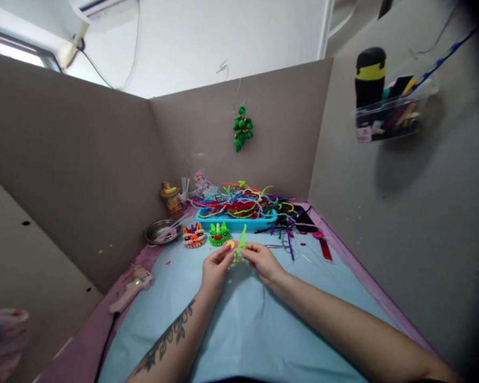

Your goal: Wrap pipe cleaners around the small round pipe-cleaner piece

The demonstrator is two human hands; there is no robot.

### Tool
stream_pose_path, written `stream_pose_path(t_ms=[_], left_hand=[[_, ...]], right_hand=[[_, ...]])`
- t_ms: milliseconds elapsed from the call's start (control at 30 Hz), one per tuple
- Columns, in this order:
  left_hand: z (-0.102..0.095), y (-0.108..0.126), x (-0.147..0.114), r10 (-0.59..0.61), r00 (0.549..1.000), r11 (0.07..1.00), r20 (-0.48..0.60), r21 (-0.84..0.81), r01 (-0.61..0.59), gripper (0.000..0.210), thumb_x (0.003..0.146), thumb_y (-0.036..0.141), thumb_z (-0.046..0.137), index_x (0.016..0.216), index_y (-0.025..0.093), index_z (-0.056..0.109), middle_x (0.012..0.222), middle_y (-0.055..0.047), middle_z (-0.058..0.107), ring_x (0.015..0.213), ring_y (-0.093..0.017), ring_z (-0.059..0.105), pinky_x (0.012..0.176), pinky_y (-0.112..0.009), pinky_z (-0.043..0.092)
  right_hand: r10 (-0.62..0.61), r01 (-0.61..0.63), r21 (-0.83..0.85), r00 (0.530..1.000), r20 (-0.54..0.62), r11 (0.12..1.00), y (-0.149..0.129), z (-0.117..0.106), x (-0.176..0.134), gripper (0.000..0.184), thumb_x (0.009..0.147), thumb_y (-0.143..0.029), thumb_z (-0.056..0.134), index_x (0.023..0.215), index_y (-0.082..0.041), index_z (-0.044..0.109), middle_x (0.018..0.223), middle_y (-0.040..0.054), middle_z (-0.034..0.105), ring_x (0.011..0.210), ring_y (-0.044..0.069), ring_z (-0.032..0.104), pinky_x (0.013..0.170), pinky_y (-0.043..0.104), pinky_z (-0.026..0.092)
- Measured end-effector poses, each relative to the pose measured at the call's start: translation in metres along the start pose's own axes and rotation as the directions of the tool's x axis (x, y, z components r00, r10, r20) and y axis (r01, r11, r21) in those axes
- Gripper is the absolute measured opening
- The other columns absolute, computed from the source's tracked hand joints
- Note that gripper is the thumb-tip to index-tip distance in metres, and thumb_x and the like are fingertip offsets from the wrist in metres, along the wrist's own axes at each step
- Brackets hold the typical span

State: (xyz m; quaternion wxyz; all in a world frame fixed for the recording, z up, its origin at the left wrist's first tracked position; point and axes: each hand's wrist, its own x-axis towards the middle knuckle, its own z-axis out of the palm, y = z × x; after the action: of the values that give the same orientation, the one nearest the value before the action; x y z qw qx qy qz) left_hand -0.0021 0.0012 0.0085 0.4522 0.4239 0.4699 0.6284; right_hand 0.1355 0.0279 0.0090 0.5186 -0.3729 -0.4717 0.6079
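Between my two hands, above the light blue cloth (239,324), is a small pink and yellow-green pipe-cleaner piece (238,249) with thin loops and one end sticking up. My left hand (216,266) pinches its pink side between thumb and fingers. On the other side, my right hand (262,260) has its fingertips closed on the yellow-green strands. Just behind the hands sit a green pipe-cleaner animal head (219,234) and an orange, white and blue one (193,235).
A blue tray (239,222) heaped with coloured pipe cleaners stands at the back. Scissors (277,246) lie right of the hands. A metal bowl (163,232) and a pink glue gun (133,287) are on the left. Grey partitions (279,127) enclose the table.
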Motion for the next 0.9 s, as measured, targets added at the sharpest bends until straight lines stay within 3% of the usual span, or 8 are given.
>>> stream_pose_path(t_ms=[100, 233, 400, 533, 700, 900], left_hand=[[-0.001, -0.002, 0.000, 0.010, 1.000, 1.000, 0.014, -0.007, -0.010, 0.044, 0.056, 0.030, 0.076, 0.095, 0.012, 0.069, 0.085, -0.010, 0.071, 0.068, -0.016, 0.062, 0.061, -0.025, 0.046], [-0.002, -0.008, 0.000, 0.065, 0.996, 0.997, 0.060, 0.049, -0.068, 0.038, 0.057, 0.029, 0.075, 0.091, 0.014, 0.070, 0.088, -0.010, 0.070, 0.074, -0.018, 0.063, 0.069, -0.027, 0.047], [-0.002, -0.008, -0.002, 0.143, 0.989, 0.974, 0.048, 0.169, -0.149, 0.036, 0.059, 0.031, 0.074, 0.090, 0.014, 0.072, 0.069, -0.005, 0.068, 0.057, -0.014, 0.054, 0.054, -0.024, 0.042], [-0.002, -0.006, -0.006, 0.183, 0.982, 0.953, 0.053, 0.235, -0.190, 0.033, 0.061, 0.032, 0.072, 0.088, 0.015, 0.072, 0.056, -0.002, 0.062, 0.046, -0.010, 0.043, 0.048, -0.023, 0.037], [0.000, -0.001, -0.009, 0.177, 0.982, 0.948, 0.060, 0.259, -0.187, 0.033, 0.062, 0.032, 0.071, 0.090, 0.015, 0.072, 0.050, 0.001, 0.056, 0.044, -0.009, 0.038, 0.046, -0.022, 0.035], [0.000, -0.002, -0.008, 0.182, 0.983, 0.956, 0.037, 0.229, -0.186, 0.033, 0.060, 0.034, 0.072, 0.087, 0.015, 0.073, 0.053, 0.000, 0.059, 0.044, -0.009, 0.040, 0.046, -0.023, 0.035]], right_hand=[[0.100, -0.100, 0.003, 0.995, 0.006, 0.995, 0.000, 0.001, 0.000, 0.028, 0.057, -0.033, 0.069, 0.054, -0.017, 0.045, 0.039, -0.0097, 0.035, 0.035, 0.003, 0.024, 0.038, 0.021, 0.013], [0.260, -0.261, 0.020, 0.964, 0.052, 0.965, -0.003, 0.002, -0.003, 0.023, 0.056, -0.028, 0.066, 0.058, -0.019, 0.045, 0.035, -0.0108, 0.034, 0.032, 0.003, 0.024, 0.035, 0.019, 0.011], [0.327, -0.328, 0.085, 0.945, 0.030, 0.941, -0.006, 0.006, -0.012, 0.022, 0.057, -0.024, 0.067, 0.069, -0.019, 0.049, 0.048, -0.0081, 0.050, 0.040, 0.006, 0.045, 0.039, 0.017, 0.028], [0.401, -0.422, 0.190, 0.905, 0.142, 0.886, -0.005, 0.010, -0.018, 0.032, 0.059, -0.024, 0.069, 0.085, -0.023, 0.050, 0.071, -0.0047, 0.062, 0.057, 0.009, 0.059, 0.056, 0.022, 0.042], [0.315, -0.366, 0.330, 0.928, 0.199, 0.870, 0.001, 0.013, -0.021, 0.036, 0.052, -0.010, 0.069, 0.081, -0.021, 0.050, 0.074, -0.0032, 0.062, 0.069, 0.011, 0.061, 0.069, 0.025, 0.045], [0.219, -0.229, 0.258, 0.973, 0.068, 0.939, 0.003, 0.016, -0.020, 0.031, 0.047, -0.006, 0.066, 0.069, -0.019, 0.047, 0.057, -0.0065, 0.056, 0.052, 0.008, 0.053, 0.055, 0.022, 0.040]])
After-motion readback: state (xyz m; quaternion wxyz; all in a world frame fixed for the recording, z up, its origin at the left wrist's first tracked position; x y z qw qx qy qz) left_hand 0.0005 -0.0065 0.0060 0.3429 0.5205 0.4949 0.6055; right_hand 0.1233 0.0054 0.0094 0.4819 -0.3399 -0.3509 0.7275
